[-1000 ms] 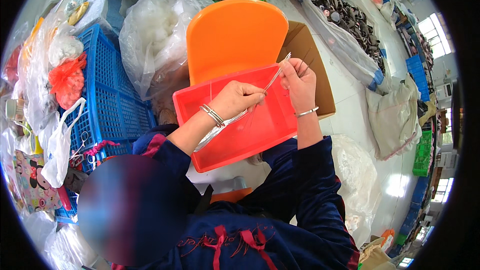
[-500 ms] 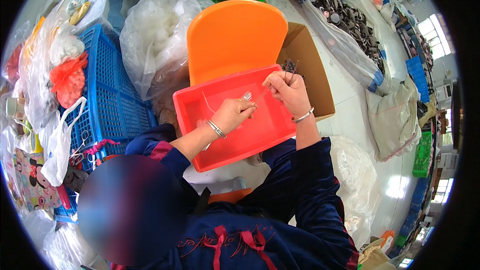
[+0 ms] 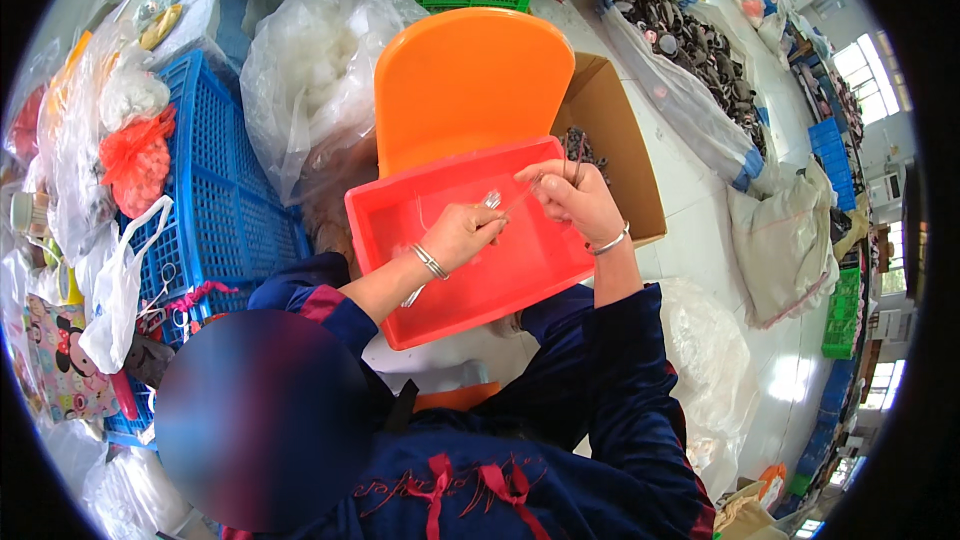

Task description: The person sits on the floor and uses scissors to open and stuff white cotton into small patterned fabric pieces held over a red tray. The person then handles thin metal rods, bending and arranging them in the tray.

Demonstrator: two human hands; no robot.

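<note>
Thin clear strip [image 3: 520,198] spans both hands over the red tray's [image 3: 440,300] far edge, long axis left-right. Left hand [image 3: 462,235] pinches one end; right hand [image 3: 572,198] grips the other, equally near.

Dark navy sleeves with red trim, silver bracelets at left hand [image 3: 462,235] and right hand [image 3: 577,202].

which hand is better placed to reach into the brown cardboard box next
Probably the right hand: it hovers at the far right edge of the red plastic tray, right beside the brown cardboard box. The left hand sits mid-tray, farther from the box, pinching a small clear piece.
</note>
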